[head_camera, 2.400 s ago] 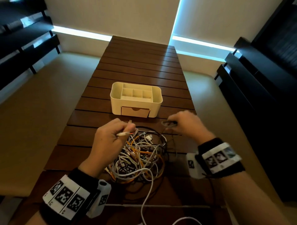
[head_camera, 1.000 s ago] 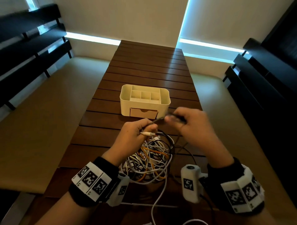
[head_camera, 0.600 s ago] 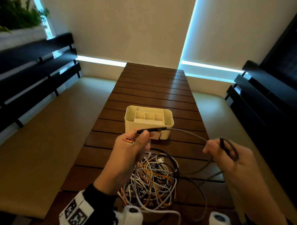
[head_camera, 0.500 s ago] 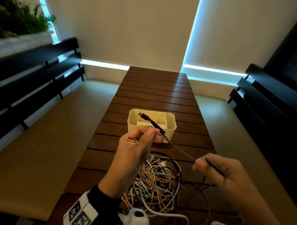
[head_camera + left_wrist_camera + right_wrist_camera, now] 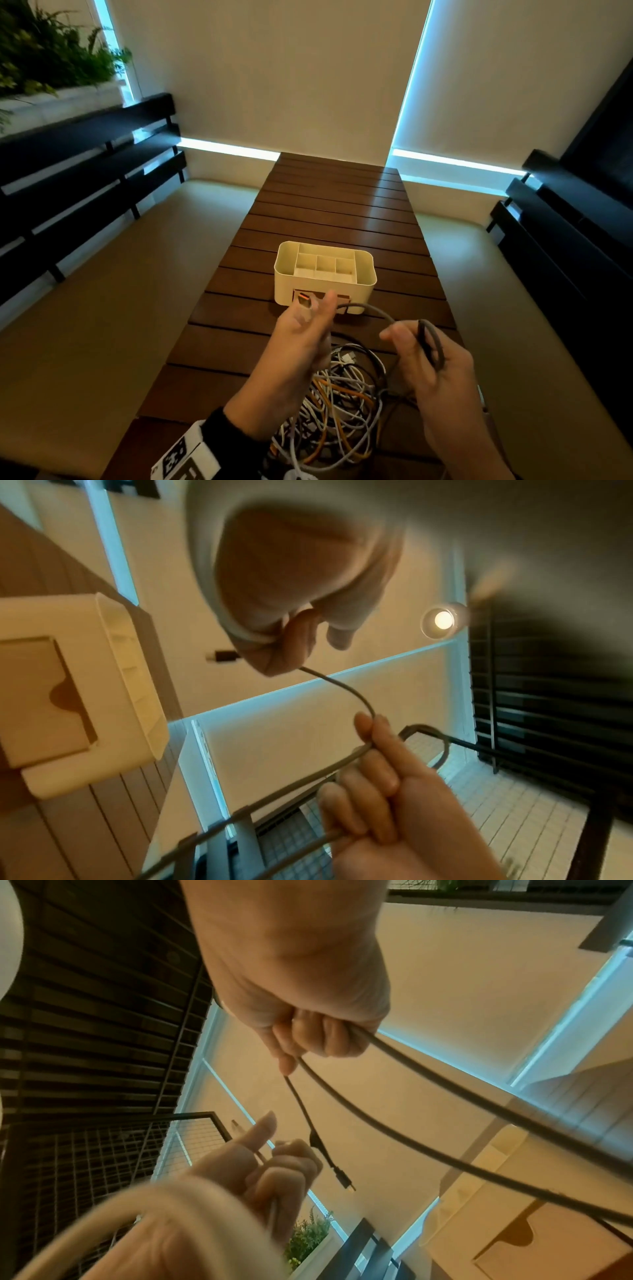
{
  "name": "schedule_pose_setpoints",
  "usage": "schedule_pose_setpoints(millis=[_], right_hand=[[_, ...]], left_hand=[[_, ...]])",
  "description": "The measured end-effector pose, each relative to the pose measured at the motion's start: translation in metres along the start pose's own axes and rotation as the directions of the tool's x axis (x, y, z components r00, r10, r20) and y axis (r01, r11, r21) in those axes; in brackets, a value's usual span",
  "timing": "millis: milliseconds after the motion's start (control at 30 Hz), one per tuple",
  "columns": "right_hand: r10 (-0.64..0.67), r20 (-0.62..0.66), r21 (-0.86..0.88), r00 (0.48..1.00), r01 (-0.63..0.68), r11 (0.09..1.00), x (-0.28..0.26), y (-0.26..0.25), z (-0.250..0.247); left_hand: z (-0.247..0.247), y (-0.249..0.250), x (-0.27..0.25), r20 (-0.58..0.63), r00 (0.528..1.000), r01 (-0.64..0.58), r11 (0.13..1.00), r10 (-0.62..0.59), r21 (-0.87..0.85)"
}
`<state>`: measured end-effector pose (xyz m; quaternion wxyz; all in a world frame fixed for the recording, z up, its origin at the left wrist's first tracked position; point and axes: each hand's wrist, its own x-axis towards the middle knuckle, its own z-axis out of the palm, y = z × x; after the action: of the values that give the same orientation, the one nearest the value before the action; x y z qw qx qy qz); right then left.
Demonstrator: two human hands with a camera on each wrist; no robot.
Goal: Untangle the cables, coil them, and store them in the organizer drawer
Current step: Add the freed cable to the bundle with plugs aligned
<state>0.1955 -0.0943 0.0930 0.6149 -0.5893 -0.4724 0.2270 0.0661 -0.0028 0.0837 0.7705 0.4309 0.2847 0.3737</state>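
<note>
Nearest in the head view, a tangle of white, orange and black cables [image 5: 339, 407] is seen on the slatted table [image 5: 329, 212], in front of the organizer [image 5: 323, 274]. Above it, the grey cable [image 5: 376, 310] is pinched by the left hand [image 5: 301, 342] and looped through the curled fingers of the right hand [image 5: 428, 363]. Only the right wrist view shows its dark plug [image 5: 344, 1177] dangling free. The organizer's top compartments appear empty; the left wrist view shows the drawer [image 5: 44, 696] closed.
</note>
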Motion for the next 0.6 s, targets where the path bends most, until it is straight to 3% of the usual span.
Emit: schedule_pose_setpoints(millis=[100,167,267,367,500,600], right_hand=[[-0.102,-0.011,-0.019,0.995,0.101,0.995,0.002,-0.003,0.004],[-0.152,0.081,-0.035,0.985,0.155,0.987,0.000,0.000,0.004],[-0.161,0.263,-0.081,0.951,0.188,0.979,-0.007,0.009,0.004],[-0.062,0.354,-0.157,0.933,0.125,0.980,-0.011,0.022,0.001],[0.017,0.405,-0.287,0.914,0.109,0.952,-0.012,0.030,0.000],[0.052,0.469,-0.308,0.882,0.108,0.945,-0.012,0.026,-0.006]], left_hand=[[-0.001,0.000,0.000,0.013,0.992,0.122,0.979,-0.126,0.166],[0.000,0.002,0.000,0.045,0.985,0.157,0.973,-0.167,0.168],[0.000,0.009,0.002,0.026,0.996,0.079,0.997,-0.079,0.003],[0.000,0.018,0.000,0.004,1.000,-0.023,0.992,0.023,-0.128],[0.011,0.022,-0.010,0.132,0.989,-0.011,0.933,0.062,-0.359],[0.012,0.023,-0.012,0.202,0.970,-0.036,0.907,0.132,-0.419]])
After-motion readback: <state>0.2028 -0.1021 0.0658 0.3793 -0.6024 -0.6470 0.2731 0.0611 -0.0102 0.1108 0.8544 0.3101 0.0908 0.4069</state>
